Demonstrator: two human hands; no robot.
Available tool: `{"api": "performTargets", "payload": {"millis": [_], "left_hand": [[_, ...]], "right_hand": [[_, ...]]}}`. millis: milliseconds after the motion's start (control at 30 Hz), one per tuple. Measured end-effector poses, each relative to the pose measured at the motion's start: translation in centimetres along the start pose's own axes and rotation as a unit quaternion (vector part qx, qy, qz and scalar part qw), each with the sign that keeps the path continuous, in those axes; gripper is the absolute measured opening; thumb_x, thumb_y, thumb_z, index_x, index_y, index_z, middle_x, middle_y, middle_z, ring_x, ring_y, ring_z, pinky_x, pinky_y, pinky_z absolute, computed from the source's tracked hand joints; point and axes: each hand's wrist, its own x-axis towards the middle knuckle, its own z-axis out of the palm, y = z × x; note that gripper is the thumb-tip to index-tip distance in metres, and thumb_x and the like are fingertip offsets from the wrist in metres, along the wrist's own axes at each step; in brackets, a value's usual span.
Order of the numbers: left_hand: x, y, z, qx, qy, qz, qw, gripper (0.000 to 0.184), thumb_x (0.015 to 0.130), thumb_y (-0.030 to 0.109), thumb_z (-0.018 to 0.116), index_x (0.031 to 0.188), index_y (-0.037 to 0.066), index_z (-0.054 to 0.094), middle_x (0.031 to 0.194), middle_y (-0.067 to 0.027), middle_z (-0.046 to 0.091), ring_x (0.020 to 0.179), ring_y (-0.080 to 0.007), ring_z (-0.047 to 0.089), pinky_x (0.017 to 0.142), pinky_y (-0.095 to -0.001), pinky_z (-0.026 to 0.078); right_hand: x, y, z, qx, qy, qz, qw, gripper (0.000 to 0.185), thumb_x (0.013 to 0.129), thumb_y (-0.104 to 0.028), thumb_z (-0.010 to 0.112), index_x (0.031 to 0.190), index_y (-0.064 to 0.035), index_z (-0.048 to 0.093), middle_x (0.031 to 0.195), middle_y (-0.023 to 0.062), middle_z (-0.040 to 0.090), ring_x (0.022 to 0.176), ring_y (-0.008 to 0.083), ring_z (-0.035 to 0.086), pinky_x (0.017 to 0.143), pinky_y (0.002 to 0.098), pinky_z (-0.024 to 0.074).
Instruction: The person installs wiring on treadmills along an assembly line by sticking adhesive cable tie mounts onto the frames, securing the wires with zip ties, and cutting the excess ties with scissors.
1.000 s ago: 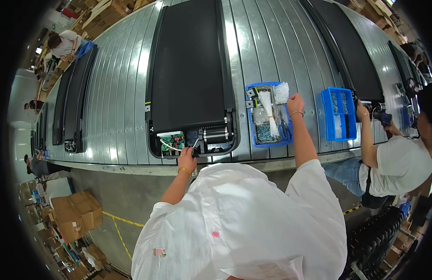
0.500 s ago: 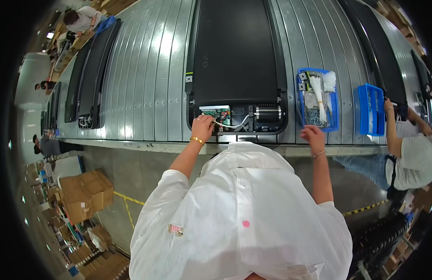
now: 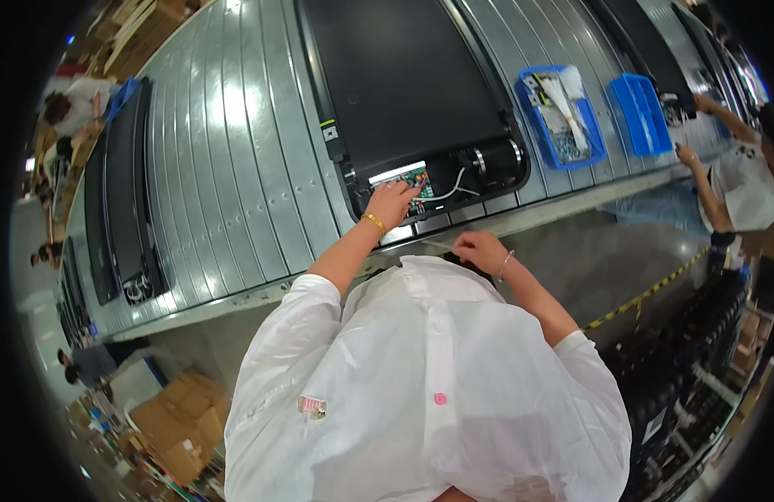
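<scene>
A long black machine, like a treadmill deck (image 3: 395,75), lies in front of me with its near end compartment uncovered. Inside are a green circuit board (image 3: 418,177), a looping white cable (image 3: 448,194) and a dark cylindrical motor (image 3: 495,159). My left hand (image 3: 391,203) is over the board's near left corner, its fingers pinched at the cable's left end; the fingertips are partly hidden. My right hand (image 3: 481,251) is closed in front of the table edge, near my shirt. A thin pale strip, apparently a cable tie (image 3: 437,243), sticks out leftward from its fingers.
A blue bin (image 3: 598,149) to the right holds white cable ties, small bags and screws. Beyond it stands a divided blue bin (image 3: 643,113). A co-worker (image 3: 742,184) works at the far right. More black decks (image 3: 123,192) lie to the left on the slatted metal table (image 3: 228,167).
My right hand has moved from beside the blue bin leftward toward my body, now with a thin pale strip. My left hand stays at the board. The whole view has turned.
</scene>
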Motion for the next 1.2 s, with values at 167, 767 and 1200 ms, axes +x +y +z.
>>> {"api": "performTargets", "payload": {"millis": [167, 767, 1200], "left_hand": [[2.2, -0.5, -0.4, 0.052, -0.097, 0.029, 0.993, 0.034, 0.072, 0.011, 0.063, 0.105, 0.016, 0.059, 0.091, -0.0063, 0.053, 0.088, -0.0231, 0.056, 0.077, -0.0384, 0.042], [4.3, 0.8, 0.1, 0.099, -0.147, 0.004, 0.984, 0.024, 0.066, 0.014, 0.065, 0.089, 0.011, 0.062, 0.096, -0.0125, 0.051, 0.098, -0.0299, 0.052, 0.077, -0.039, 0.049], [3.8, -0.1, 0.8, 0.036, -0.103, 0.007, 0.994, 0.023, 0.063, 0.011, 0.067, 0.085, 0.011, 0.06, 0.092, -0.0127, 0.05, 0.096, -0.0315, 0.051, 0.074, -0.0391, 0.049]], "right_hand": [[3.5, 3.2, 3.6, -0.036, 0.198, -0.015, 0.979, 0.017, 0.078, -0.018, 0.062, 0.082, -0.001, 0.065, 0.072, 0.0108, 0.065, 0.065, 0.0227, 0.062, 0.066, 0.0331, 0.0493], [11.1, 3.6, 8.5, -0.026, 0.325, 0.072, 0.943, 0.014, 0.075, -0.018, 0.059, 0.075, -0.0049, 0.065, 0.077, 0.0151, 0.065, 0.075, 0.0345, 0.061, 0.069, 0.0423, 0.0492], [12.7, 0.3, 7.1, -0.175, 0.282, 0.088, 0.939, 0.011, 0.078, -0.013, 0.061, 0.083, -0.0031, 0.058, 0.081, 0.0164, 0.065, 0.072, 0.0336, 0.064, 0.064, 0.0405, 0.0523]]}}
